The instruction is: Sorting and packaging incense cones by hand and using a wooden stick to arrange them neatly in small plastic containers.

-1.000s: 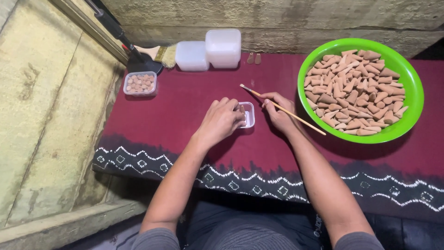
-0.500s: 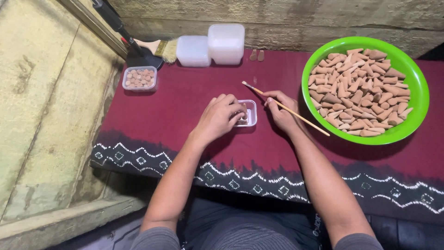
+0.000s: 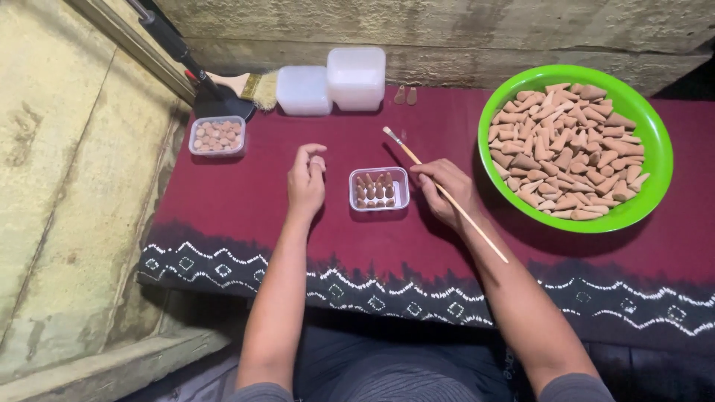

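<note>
A small clear plastic box [image 3: 379,189] partly filled with upright brown cones sits on the dark red cloth [image 3: 253,193] between my hands. My left hand [image 3: 307,181] rests just left of the box, fingers curled loosely, holding nothing that I can see. My right hand [image 3: 445,190], just right of the box, grips a thin wooden paintbrush [image 3: 445,195] whose tip points up and left. A green bowl [image 3: 652,179] heaped with brown cones stands at the right.
A second clear box [image 3: 217,136] full of cones sits at the far left of the cloth. Two white plastic containers [image 3: 333,80], a flat bristle brush [image 3: 249,85] and two loose cones [image 3: 405,94] lie along the back. A worn wall runs along the left.
My left hand has lifted off the small box and moved left, uncovering the cones inside. The right hand has drawn slightly right with the brush.
</note>
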